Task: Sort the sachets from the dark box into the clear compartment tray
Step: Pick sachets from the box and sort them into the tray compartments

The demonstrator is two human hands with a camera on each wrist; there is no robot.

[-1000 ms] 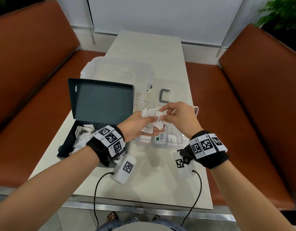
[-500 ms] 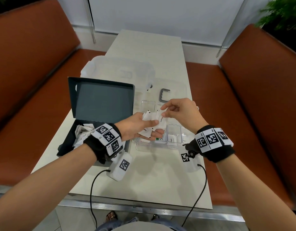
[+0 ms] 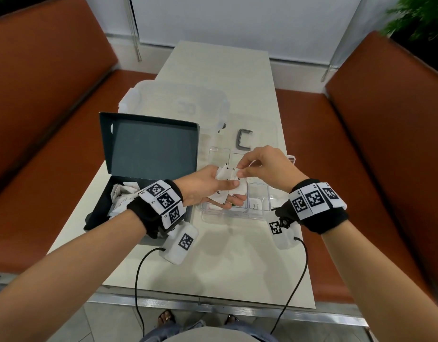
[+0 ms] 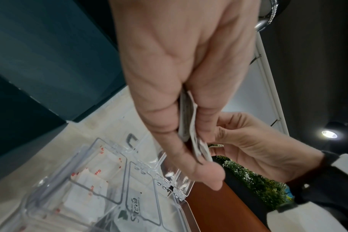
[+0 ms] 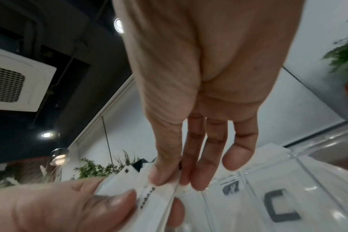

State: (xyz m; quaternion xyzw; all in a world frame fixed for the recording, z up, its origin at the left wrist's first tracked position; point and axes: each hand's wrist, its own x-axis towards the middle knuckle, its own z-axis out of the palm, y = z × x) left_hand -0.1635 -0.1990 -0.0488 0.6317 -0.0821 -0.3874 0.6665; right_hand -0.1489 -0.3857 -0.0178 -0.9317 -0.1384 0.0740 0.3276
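Holding sachets (image 3: 226,183): left hand (image 3: 203,186) | right hand (image 3: 267,166) pinching one | tray (image 3: 258,214): sachets | dark box (image 3: 99,206): more

Grey U-shaped clip (image 3: 244,139) is lying on pale table (image 3: 220,265) beside translucent lidded bin (image 3: 178,104); orange benches (image 3: 48,119) are flanking it.

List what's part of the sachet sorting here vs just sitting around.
In the job:
- dark box, lid up, sachets left inside
- clear compartment tray, some sachets already in
- white sachets fanned in the left hand
- right hand pinching one of them

Lying about:
- translucent plastic container behind the box
- grey U-shaped handle
- orange benches
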